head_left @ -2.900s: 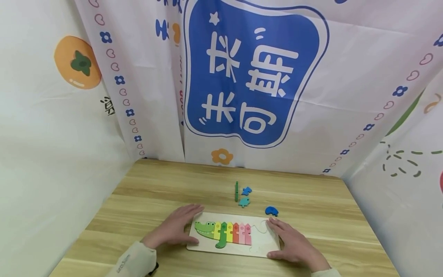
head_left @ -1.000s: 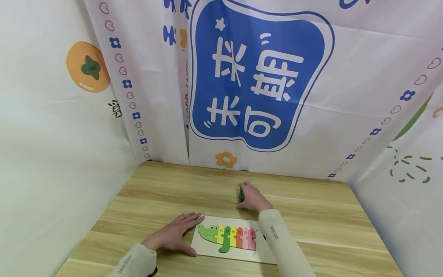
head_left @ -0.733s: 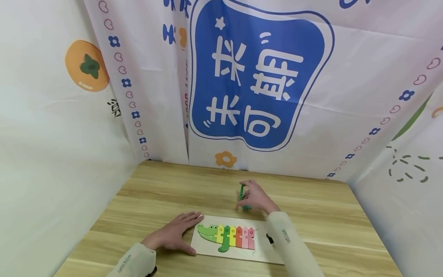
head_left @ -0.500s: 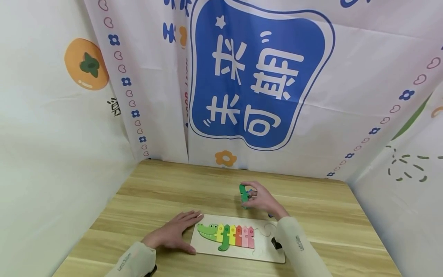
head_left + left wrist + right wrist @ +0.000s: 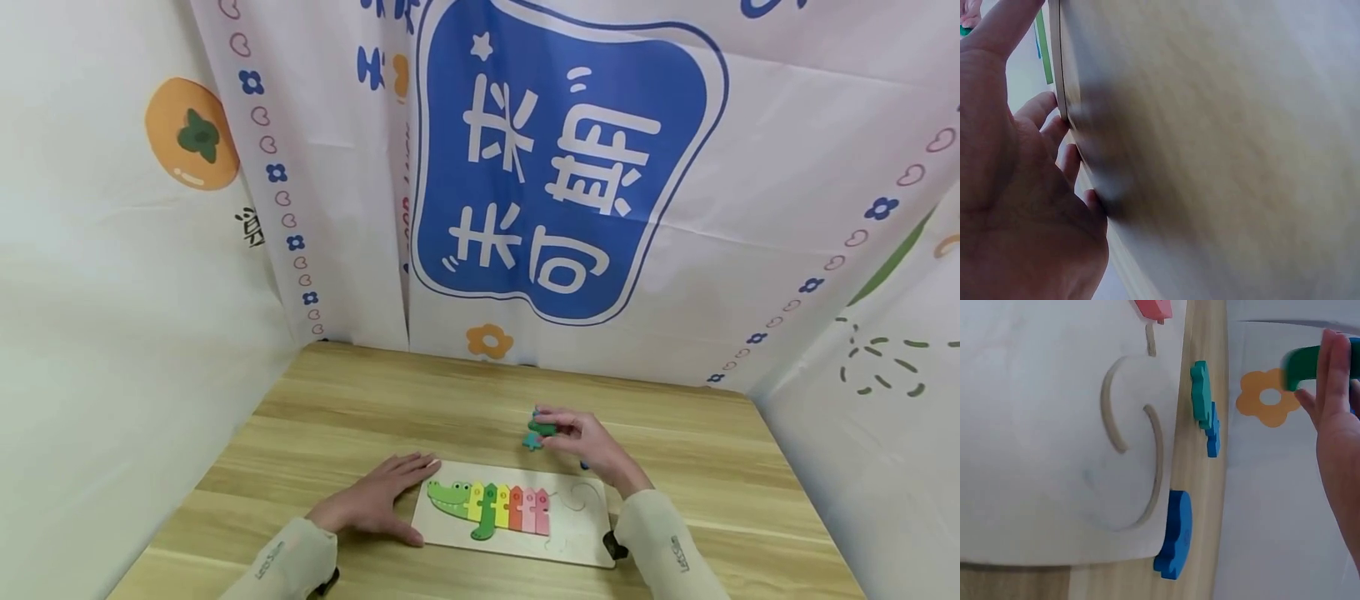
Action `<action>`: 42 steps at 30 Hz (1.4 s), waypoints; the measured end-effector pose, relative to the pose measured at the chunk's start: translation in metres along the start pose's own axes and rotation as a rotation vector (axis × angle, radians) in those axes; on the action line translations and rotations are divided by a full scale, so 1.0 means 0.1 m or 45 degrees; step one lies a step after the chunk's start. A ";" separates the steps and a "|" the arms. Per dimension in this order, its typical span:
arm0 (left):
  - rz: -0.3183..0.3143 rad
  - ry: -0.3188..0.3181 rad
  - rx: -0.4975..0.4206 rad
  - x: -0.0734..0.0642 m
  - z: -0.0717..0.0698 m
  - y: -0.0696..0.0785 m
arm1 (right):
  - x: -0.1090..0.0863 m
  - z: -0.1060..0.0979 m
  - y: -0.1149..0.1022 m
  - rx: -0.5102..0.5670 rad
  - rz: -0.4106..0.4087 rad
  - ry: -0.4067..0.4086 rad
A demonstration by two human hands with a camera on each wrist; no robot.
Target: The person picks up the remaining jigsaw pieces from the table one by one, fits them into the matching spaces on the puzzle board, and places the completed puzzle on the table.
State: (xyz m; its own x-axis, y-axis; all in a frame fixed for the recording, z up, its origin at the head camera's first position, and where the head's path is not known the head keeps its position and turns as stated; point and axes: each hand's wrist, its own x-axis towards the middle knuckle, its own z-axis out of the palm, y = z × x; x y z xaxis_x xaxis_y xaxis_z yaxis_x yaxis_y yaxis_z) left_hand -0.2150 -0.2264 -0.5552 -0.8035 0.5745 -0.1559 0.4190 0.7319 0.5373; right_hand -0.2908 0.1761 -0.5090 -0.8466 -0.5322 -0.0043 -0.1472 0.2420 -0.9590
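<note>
A pale wooden puzzle board (image 5: 581, 537) lies on the table, with a crocodile head piece (image 5: 450, 493) and a row of coloured body pieces (image 5: 517, 508) set in it. My left hand (image 5: 375, 500) rests at the board's left edge, fingers straight and touching it; the left wrist view shows the left hand (image 5: 1029, 181) along that edge. Past the board's far edge, my right hand (image 5: 592, 442) pinches a green puzzle piece (image 5: 543, 427) between thumb and fingers. In the right wrist view the green piece (image 5: 1305, 364) is held off the table, part of it hidden by fingers.
A teal piece (image 5: 1200, 394) and a small blue piece (image 5: 1212, 434) lie beyond the board. Nearer its right corner is a curved blue piece (image 5: 1177, 534). The board's right part shows curved grooves (image 5: 1159, 462). White printed cloth (image 5: 360, 300) hangs around the table.
My right hand left the board's right edge, took the green piece that stood on edge, lifted and turned it, and drew it slightly right. My left hand stayed at the board.
</note>
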 end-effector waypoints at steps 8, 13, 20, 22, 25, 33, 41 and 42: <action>0.002 -0.005 0.008 -0.01 0.00 0.01 | -0.02 -0.03 0.07 0.027 0.056 0.167; -0.002 -0.006 0.007 -0.01 -0.01 0.00 | -0.01 -0.04 0.08 0.038 0.096 0.247; -0.010 -0.007 0.004 -0.01 -0.01 0.00 | -0.01 -0.03 0.08 -0.004 0.119 0.338; -0.010 -0.008 0.004 -0.01 -0.01 0.00 | -0.01 -0.02 0.08 -0.025 0.116 0.364; -0.008 -0.008 0.002 -0.01 -0.01 0.00 | -0.02 -0.02 0.07 -0.059 0.116 0.389; -0.015 -0.011 -0.003 -0.01 -0.01 0.00 | -0.07 -0.02 0.03 -0.079 0.142 0.324; -0.011 -0.010 -0.013 -0.01 -0.01 0.00 | -0.10 0.00 0.04 -0.033 0.089 0.240; -0.012 -0.013 -0.020 -0.01 -0.01 0.01 | -0.10 0.00 0.04 0.005 0.082 0.238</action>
State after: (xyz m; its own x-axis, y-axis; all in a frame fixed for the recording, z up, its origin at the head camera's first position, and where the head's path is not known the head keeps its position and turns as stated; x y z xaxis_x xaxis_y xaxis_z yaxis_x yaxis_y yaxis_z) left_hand -0.2144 -0.2268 -0.5535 -0.8029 0.5715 -0.1692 0.4048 0.7312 0.5490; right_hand -0.2833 0.1823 -0.5127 -0.9346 -0.3554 -0.0135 -0.0877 0.2671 -0.9597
